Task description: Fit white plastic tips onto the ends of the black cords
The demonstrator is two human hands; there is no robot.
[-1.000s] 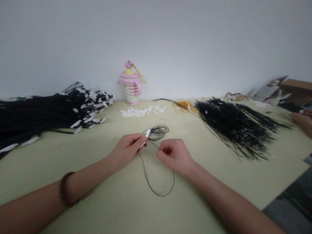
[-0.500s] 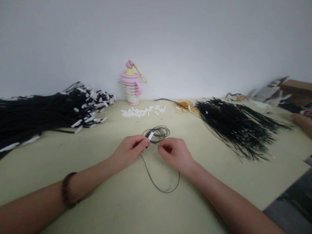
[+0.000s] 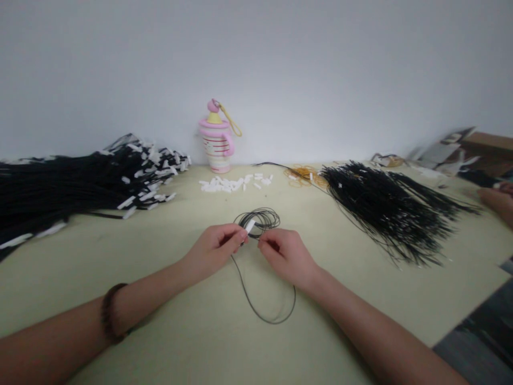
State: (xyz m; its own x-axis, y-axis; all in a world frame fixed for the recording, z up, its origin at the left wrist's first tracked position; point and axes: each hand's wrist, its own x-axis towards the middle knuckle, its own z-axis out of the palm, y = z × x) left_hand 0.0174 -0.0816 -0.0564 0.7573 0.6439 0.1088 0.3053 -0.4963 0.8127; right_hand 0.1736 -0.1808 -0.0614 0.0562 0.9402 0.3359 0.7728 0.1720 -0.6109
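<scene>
Head view: hands (image 3: 214, 248) (image 3: 285, 255) pinch black cord (image 3: 256, 209).

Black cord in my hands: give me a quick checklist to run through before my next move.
1. Left hand pinches the black cord beside the white tab: ok.
2. Right hand has a firm grip on the cord: cannot tell, fingers hide it.
3. Tab seated properly on the cord: cannot tell, too small.
4. Cord's lower loop lies apart from the right-hand cord bundle: ok.
5. Co-worker's hand is away from the cord: ok.
</scene>
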